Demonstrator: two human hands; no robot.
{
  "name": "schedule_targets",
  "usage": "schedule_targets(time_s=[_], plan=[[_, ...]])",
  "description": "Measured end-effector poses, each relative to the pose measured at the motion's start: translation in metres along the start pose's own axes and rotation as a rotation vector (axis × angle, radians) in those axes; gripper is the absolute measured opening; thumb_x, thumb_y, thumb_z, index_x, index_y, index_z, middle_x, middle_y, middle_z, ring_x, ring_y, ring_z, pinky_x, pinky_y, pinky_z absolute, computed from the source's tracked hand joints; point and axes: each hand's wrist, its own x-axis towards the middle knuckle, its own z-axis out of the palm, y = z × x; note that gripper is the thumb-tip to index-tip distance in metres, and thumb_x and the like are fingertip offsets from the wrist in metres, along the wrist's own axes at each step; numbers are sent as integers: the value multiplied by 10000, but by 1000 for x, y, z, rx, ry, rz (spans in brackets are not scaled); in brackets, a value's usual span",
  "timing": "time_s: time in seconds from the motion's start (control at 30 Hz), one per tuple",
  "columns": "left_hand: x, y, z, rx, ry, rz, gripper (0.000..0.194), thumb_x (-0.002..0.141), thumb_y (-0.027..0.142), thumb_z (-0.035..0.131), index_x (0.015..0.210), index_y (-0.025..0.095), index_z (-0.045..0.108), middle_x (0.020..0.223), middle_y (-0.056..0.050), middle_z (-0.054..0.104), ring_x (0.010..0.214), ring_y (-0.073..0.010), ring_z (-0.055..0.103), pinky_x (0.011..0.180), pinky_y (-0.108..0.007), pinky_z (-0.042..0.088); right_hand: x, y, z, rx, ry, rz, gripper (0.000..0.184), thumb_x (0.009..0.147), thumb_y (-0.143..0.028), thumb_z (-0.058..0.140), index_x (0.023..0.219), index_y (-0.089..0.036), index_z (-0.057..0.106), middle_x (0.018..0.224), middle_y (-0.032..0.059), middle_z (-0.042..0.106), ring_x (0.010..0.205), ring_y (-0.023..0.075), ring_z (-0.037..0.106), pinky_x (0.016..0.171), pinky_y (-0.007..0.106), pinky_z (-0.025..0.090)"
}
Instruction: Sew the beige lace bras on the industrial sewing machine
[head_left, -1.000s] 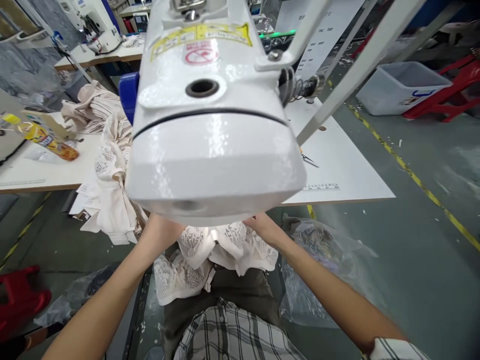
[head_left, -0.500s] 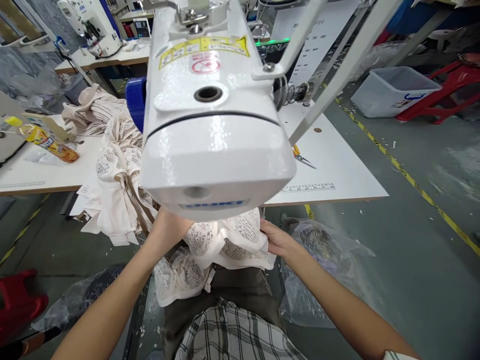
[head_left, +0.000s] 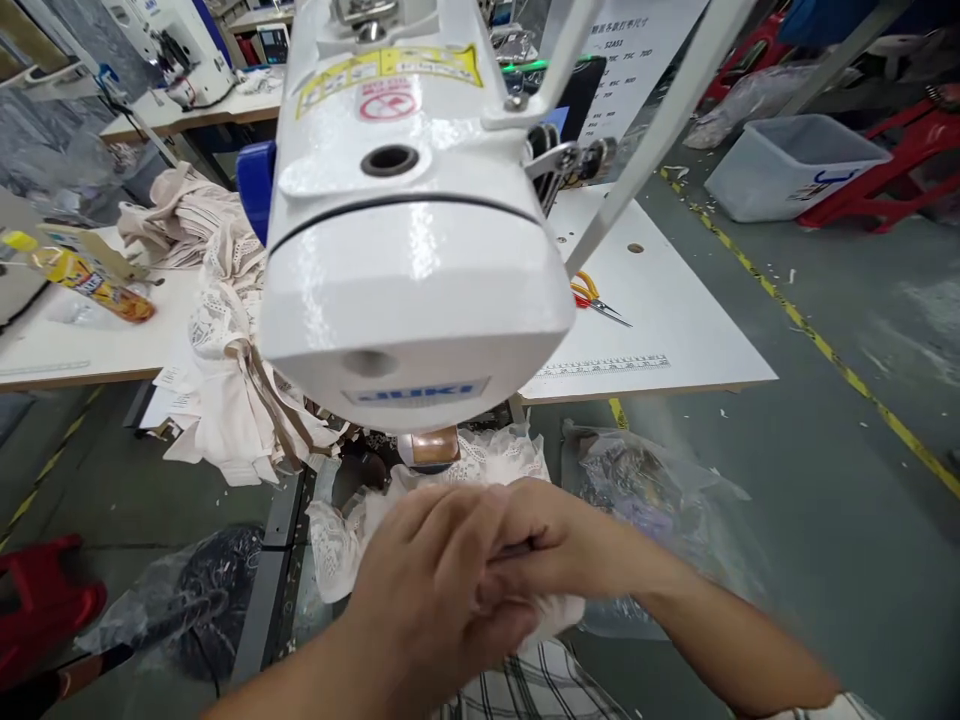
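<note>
My left hand (head_left: 427,585) and my right hand (head_left: 551,540) are pressed together above my lap, in front of the white sewing machine head (head_left: 420,300). The fingers of both are curled closed on a cream lace bra (head_left: 499,455). Its lace shows behind my knuckles, and a pale edge hangs out below my right hand. The exact part gripped is hidden by the fingers. More white lace (head_left: 334,545) lies to the left of my left hand. Under the machine head sits a copper-coloured block (head_left: 435,447), close behind the lace.
A heap of beige lace bras (head_left: 225,370) hangs over the left table edge, near a drink bottle (head_left: 90,285). Yellow-handled scissors (head_left: 596,300) and a ruler (head_left: 600,367) lie on the white tabletop (head_left: 675,310). A plastic bag (head_left: 645,500) is on the floor at right.
My hands have come together from the bra's two sides, moving nearer to me and bunching it. The copper-coloured block under the machine has come into sight.
</note>
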Motion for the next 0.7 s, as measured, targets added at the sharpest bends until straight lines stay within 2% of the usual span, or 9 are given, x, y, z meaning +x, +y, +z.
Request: schedule_targets(time_s=[0.07,0.1,0.13,0.2,0.27,0.33,0.43,0.7], plan=[[3,-9,0,-116,-178,-266,322,838,396,666,1090,200,627,780,-8,712,646,-176,648,569,-276,486,9,-5,8,-164,83,-25,186,936,-293,616,959,-192,770,831,20,743,744,127,660,680,207,469],[5,-17,-2,-183,-216,-398,203,867,382,630,979,215,660,694,21,684,561,-143,605,504,-244,426,14,-4,8,-251,167,-25,198,948,-296,595,959,-195,764,818,17,741,723,121,653,657,203,450],[6,-27,-3,-236,-213,-510,179,894,379,595,891,217,670,657,30,666,532,-125,580,480,-227,389,18,-2,6,-336,252,-14,202,947,-304,589,933,-194,758,793,14,734,697,118,643,631,205,428],[9,-47,-4,-279,-97,-656,234,907,402,574,834,202,671,689,15,672,583,-123,588,507,-214,387,28,6,-2,-485,380,37,241,919,-341,610,779,-180,722,670,-1,679,606,113,585,563,219,363],[13,-62,-2,-258,31,-737,263,878,416,604,768,181,646,672,6,650,599,-129,568,519,-218,372,38,13,-11,-568,458,106,346,889,-386,627,618,-170,627,572,-17,585,542,105,504,522,234,296],[19,-71,3,-229,94,-776,303,857,384,616,640,176,579,562,20,560,550,-123,501,502,-225,330,46,19,-18,-565,491,155,397,873,-428,626,574,-172,573,540,-24,526,531,109,463,506,240,269],[29,-78,8,-232,153,-741,335,839,306,598,542,188,497,467,37,433,527,-122,441,519,-232,337,54,23,-25,-520,504,173,400,856,-477,623,593,-178,585,549,-16,531,564,131,488,515,242,310],[37,-86,12,-250,259,-616,43,759,185,590,732,198,620,495,35,473,595,-169,507,612,-273,444,59,24,-34,-517,532,158,386,830,-496,657,600,-194,586,575,-2,545,668,182,559,617,268,423]])
